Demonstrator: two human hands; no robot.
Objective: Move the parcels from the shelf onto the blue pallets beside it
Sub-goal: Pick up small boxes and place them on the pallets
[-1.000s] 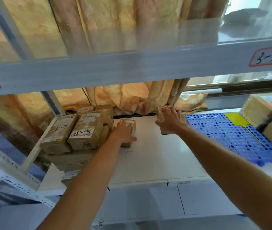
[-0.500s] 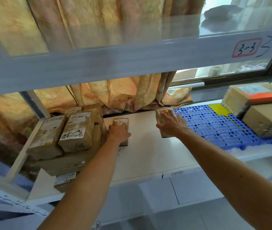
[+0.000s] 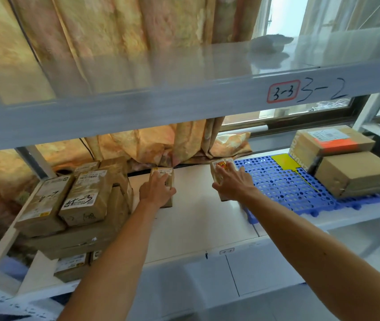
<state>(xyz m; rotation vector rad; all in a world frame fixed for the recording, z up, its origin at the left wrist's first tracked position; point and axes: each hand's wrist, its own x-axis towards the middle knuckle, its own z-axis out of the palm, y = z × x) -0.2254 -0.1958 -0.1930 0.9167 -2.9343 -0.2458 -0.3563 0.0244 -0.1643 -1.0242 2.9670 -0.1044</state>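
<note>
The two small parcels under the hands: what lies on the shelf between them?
Head view: only bare white shelf lies between the left parcel, under the left hand, and the right parcel, under the right hand.

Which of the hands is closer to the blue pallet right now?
Right. The right hand holds the red-labelled parcel just beside the blue pallet; the left hand holds the white-labelled parcel farther left, mid-shelf.
</note>
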